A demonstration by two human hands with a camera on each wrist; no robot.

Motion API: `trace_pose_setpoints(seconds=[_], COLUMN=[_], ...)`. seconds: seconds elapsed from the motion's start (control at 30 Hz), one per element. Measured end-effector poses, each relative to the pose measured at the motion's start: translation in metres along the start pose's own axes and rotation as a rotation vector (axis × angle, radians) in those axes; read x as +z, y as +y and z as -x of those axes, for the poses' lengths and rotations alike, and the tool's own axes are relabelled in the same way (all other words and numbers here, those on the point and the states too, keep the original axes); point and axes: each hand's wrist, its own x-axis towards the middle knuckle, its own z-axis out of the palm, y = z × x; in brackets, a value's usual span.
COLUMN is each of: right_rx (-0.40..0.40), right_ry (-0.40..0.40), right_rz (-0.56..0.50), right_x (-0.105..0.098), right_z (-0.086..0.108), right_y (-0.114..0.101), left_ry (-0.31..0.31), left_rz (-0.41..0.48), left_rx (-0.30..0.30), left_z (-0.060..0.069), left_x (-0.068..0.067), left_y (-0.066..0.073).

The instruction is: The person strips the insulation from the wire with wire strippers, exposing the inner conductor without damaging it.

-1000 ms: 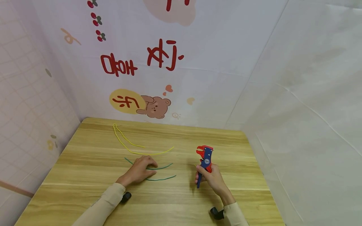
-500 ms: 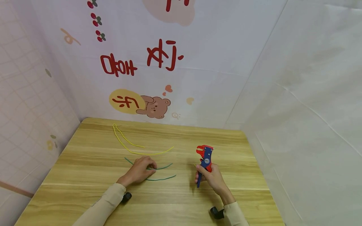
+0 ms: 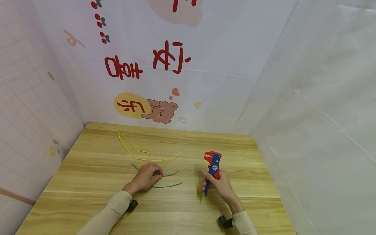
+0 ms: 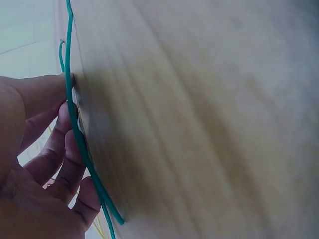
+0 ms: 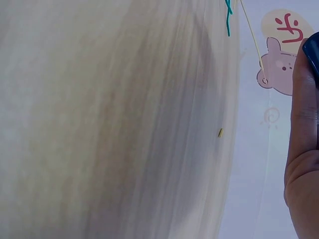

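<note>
My left hand is at the table's left middle, thumb and forefinger tips together on the farther green wire. That wire's far left end sticks out beyond the hand. A nearer green wire curves under the hand's near side; in the left wrist view a green wire runs in front of the fingertips. My right hand grips the blue handle of a wire stripper, held upright with red jaws pointing left. Only a bit of the tool's blue handle shows in the right wrist view.
A long yellow wire, bent back in a loop, lies behind the green ones. A short yellow scrap lies on the wood-grain table near my right hand. Printed cloth walls stand round the table's back and sides.
My left thumb and forefinger, apart a second ago, have come together on the farther green wire. Its left end has shifted slightly. The right hand and wire stripper stay put.
</note>
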Motion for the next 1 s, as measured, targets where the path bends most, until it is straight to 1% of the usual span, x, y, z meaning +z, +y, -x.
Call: trace_pose_setpoints(seconds=[0.23, 0.47, 0.57, 0.77, 1.0], right_rx=[0.000, 0.005, 0.005, 0.007, 0.010], right_ry=[-0.005, -0.008, -0.008, -0.008, -0.005], right_rz=[-0.004, -0.014, -0.015, -0.016, -0.010], right_x=[-0.0004, 0.0000, 0.0001, 0.0004, 0.0002], right_z=[-0.0001, 0.0002, 0.0005, 0.0005, -0.0001], right_y=[0.0011, -0.0002, -0.0007, -0.0006, 0.0009], left_ry=[0.021, 0.074, 0.086, 0.093, 0.094], left_rz=[-0.005, 0.012, 0.029, 0.069, 0.107], left_rx=[0.012, 0.045, 0.053, 0.031, -0.023], left_z=[0.0004, 0.0023, 0.0028, 0.0031, 0.0037], left_x=[0.0016, 0.0024, 0.0026, 0.0010, -0.0009], left_y=[-0.0004, -0.0010, -0.0007, 0.0012, 0.0012])
